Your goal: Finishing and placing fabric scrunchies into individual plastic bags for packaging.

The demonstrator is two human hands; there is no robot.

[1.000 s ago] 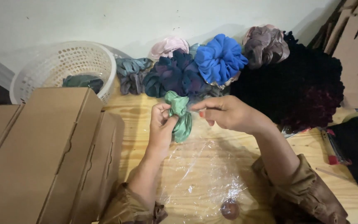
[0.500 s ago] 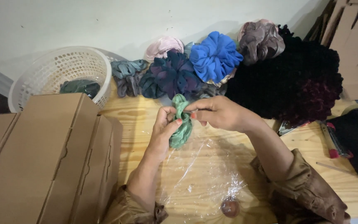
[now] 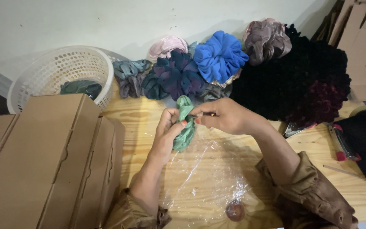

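The green scrunchie (image 3: 185, 124) is being pinched upright between the left hand (image 3: 168, 129) and right hand (image 3: 223, 116), fingers closed on its folds, just above the clear plastic sheet (image 3: 208, 178) covering the tabletop (image 3: 361, 199), seemingly keeping it bunched.

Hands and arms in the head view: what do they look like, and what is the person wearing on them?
Both are bare: no gloves, rings or watch in view. The left hand shows a red-painted thumbnail, and a fingertip of the right hand has the same red polish. The forearms are uncovered. Brown, crumpled fabric sleeves are pushed up and bunched near the elbows on both arms.
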